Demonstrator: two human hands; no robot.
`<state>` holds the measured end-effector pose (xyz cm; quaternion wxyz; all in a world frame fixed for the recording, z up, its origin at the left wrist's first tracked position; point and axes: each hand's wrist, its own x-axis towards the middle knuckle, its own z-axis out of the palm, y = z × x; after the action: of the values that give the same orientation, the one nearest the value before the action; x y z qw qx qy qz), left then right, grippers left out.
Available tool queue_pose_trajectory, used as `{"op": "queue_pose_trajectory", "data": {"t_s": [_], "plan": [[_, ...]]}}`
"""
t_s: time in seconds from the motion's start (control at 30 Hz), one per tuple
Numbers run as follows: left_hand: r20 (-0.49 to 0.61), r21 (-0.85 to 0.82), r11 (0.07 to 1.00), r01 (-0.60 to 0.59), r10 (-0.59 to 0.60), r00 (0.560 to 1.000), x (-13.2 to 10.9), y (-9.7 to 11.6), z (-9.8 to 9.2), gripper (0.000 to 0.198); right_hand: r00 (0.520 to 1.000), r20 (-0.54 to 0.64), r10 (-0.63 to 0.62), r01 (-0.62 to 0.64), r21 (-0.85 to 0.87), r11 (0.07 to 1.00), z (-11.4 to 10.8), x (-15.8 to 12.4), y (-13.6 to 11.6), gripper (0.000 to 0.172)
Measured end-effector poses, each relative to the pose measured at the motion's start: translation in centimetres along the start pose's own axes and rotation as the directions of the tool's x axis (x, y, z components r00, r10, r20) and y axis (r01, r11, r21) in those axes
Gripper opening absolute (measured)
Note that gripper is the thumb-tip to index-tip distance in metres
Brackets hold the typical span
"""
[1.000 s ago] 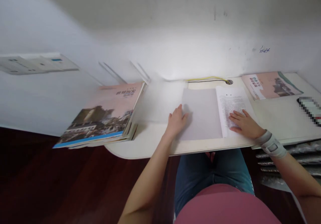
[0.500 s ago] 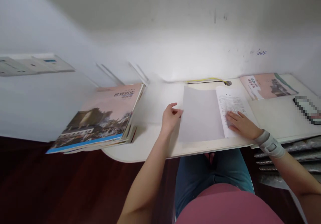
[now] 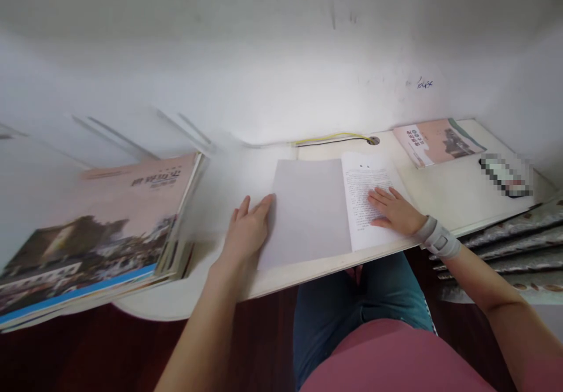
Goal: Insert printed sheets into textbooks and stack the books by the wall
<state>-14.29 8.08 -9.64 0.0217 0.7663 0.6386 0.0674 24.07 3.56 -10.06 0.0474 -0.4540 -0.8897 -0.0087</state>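
An open book (image 3: 310, 210) lies on the white desk (image 3: 215, 275) in front of me. Its left side is a plain grey page or inside cover, and its right side is a white page of printed text (image 3: 360, 181). My left hand (image 3: 250, 225) is at the outer left edge of the grey side, fingers stretched out and apart. My right hand (image 3: 393, 209) rests flat on the printed page with its fingers spread, a grey band (image 3: 437, 237) round the wrist.
At the left end stands a stack of books (image 3: 109, 222) with a pink cover on top. Toward the back right lies a pink booklet (image 3: 440, 141), with a pixelated phone-like thing (image 3: 505, 175) beside it. A yellow cable (image 3: 334, 136) runs along the wall into a desk hole.
My left hand has gone from a loose pinch at the grey side's edge to outstretched fingers, and that side now lies flatter. My right hand stays on the printed page. The view has turned leftward-tilted.
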Motion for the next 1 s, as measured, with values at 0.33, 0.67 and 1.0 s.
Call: {"op": "queue_pose_trajectory", "data": {"t_s": [0.33,0.67,1.0], "plan": [[0.131,0.084,0.995,0.062,-0.072,0.989,0.3,-2.0,0.3,0.05,0.997,0.075,0.0,-0.001,0.02,1.0,0.0,0.4,1.0,0.074],[0.113,0.1,0.995,0.026,-0.037,0.993,-0.1,-1.2,-0.1,0.05,0.991,0.131,-0.012,0.01,0.019,1.0,-0.9,0.5,1.6,0.073],[-0.04,-0.208,0.969,0.13,-0.141,0.989,1.0,1.5,-0.9,0.04,0.994,0.065,-0.086,0.088,-0.023,0.996,-0.9,0.0,-0.1,0.043]]}}
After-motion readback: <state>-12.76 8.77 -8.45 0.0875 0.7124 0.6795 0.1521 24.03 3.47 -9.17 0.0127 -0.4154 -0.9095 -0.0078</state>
